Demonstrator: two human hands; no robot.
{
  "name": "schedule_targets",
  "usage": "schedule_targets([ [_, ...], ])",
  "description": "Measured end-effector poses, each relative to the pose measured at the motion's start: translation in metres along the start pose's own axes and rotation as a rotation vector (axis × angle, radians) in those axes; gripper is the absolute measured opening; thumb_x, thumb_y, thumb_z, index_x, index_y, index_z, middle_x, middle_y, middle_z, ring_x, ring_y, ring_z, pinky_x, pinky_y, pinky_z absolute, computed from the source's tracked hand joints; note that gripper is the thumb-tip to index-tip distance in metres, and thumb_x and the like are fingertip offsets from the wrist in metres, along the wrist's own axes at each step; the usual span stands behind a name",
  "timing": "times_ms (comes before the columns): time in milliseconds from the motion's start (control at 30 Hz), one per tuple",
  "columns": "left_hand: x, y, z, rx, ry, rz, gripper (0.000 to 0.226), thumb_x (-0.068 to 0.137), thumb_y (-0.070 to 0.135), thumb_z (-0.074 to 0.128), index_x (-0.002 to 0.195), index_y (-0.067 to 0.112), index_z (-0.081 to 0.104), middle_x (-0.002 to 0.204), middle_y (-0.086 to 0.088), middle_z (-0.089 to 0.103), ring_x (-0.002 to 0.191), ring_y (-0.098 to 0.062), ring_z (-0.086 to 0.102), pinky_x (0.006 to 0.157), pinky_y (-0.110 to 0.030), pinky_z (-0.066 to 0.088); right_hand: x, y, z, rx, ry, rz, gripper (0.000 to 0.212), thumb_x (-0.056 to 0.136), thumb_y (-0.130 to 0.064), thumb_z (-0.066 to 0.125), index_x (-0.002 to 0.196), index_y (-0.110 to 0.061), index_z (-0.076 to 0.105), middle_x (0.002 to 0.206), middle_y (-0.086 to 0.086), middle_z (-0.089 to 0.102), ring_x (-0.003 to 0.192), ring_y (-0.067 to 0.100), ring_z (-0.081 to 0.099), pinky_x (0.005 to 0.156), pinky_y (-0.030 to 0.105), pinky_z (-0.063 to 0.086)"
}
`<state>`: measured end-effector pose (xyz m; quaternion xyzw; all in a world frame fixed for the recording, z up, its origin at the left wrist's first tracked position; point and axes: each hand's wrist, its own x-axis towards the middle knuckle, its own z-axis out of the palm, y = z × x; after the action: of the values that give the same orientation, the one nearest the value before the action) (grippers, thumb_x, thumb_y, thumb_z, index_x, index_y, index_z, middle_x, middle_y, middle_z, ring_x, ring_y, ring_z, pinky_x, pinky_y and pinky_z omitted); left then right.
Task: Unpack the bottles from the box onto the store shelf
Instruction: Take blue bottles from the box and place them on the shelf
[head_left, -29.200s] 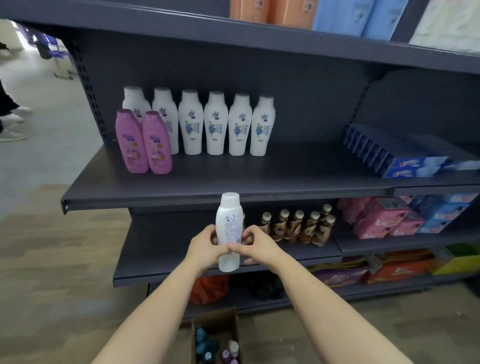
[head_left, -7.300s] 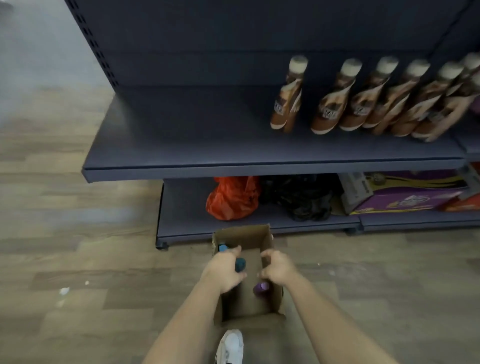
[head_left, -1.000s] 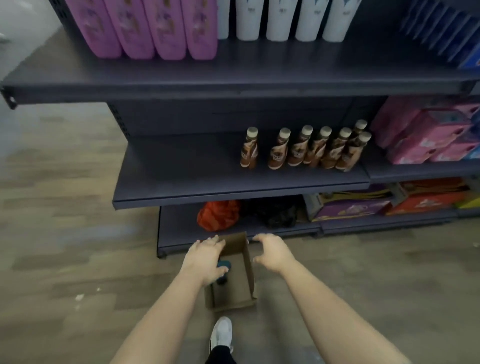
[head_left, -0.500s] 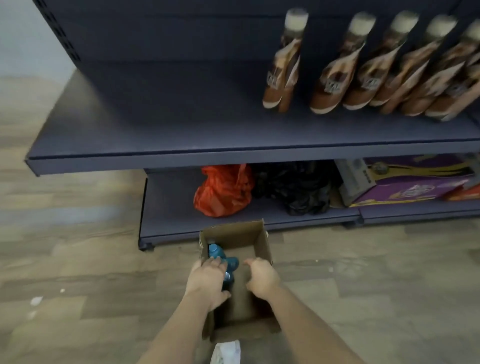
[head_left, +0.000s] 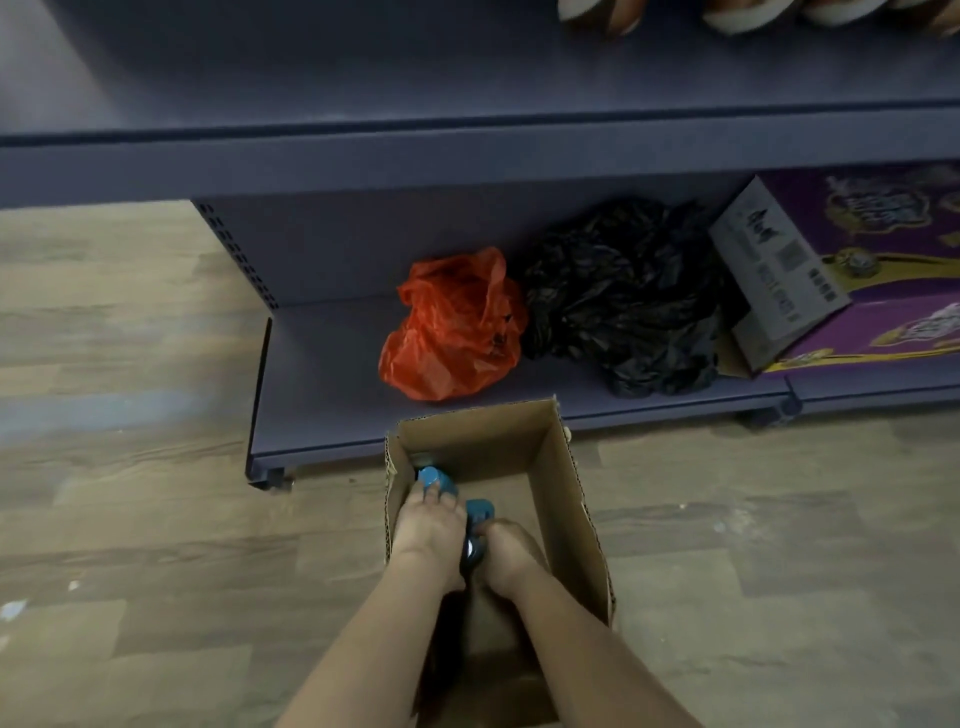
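An open cardboard box (head_left: 574, 483) stands on the wooden floor against the foot of the store shelf (head_left: 467, 150). Both my hands are down inside it. My left hand (head_left: 428, 527) lies over a teal-capped bottle (head_left: 430, 477) at the box's left wall, fingers wrapped on it. My right hand (head_left: 506, 553) is curled around a second teal-capped bottle (head_left: 479, 509) just beside the first. The bottles' bodies are hidden under my hands. The near part of the box floor is bare.
On the bottom shelf (head_left: 322, 364) lie an orange plastic bag (head_left: 452, 327), a black plastic bag (head_left: 623, 296) and a purple carton (head_left: 883, 260). Bottoms of brown bottles (head_left: 743, 10) show on the middle shelf, whose left part is bare.
My head has dropped closer to the box. Both hands have gone deeper into it and closed onto the two teal-capped bottles; a second ago they were spread above its rim.
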<state>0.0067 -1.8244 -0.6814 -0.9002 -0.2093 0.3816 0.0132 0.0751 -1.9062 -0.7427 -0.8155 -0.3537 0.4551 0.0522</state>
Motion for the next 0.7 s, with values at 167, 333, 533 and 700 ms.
schedule_targets([
  [167,0.008,-0.004,0.013,0.023,0.049,0.016,0.097,0.084,0.051,0.061,0.151,0.004,0.011,0.156,-0.015,0.022,0.148,-0.031,0.013,0.122,-0.043,0.0,0.023,0.002,0.02,-0.032,0.049,-0.033,0.041,0.084,-0.022,0.067,0.124,-0.017,0.058,0.126,0.008,0.062,0.115,0.026,0.059,0.093,0.03,0.047],
  [333,0.005,-0.004,0.013,-0.003,0.076,0.017,0.099,0.083,0.052,0.063,0.151,0.003,0.012,0.157,-0.015,0.022,0.147,-0.03,0.014,0.122,-0.041,0.001,0.023,0.003,0.021,-0.047,0.086,-0.039,0.034,0.087,-0.021,0.062,0.121,-0.017,0.059,0.122,0.01,0.064,0.112,0.029,0.061,0.089,0.031,0.048],
  [533,-0.041,-0.006,-0.018,-0.144,0.103,0.029,0.097,0.083,0.05,0.065,0.152,0.006,0.013,0.158,-0.012,0.021,0.148,-0.026,0.015,0.123,-0.038,0.002,-0.029,-0.002,-0.027,0.023,0.113,-0.045,0.041,0.082,-0.018,0.069,0.123,-0.02,0.063,0.119,0.004,0.067,0.111,0.023,0.062,0.093,0.027,0.047],
  [700,-0.119,-0.02,-0.076,-0.256,0.108,0.046,0.091,0.084,0.044,0.065,0.152,0.009,0.015,0.158,-0.01,0.022,0.148,-0.024,0.015,0.122,-0.037,0.003,-0.115,-0.032,-0.103,0.052,0.151,-0.087,0.038,0.078,-0.025,0.073,0.115,-0.023,0.065,0.112,-0.001,0.069,0.105,0.018,0.063,0.086,0.024,0.046],
])
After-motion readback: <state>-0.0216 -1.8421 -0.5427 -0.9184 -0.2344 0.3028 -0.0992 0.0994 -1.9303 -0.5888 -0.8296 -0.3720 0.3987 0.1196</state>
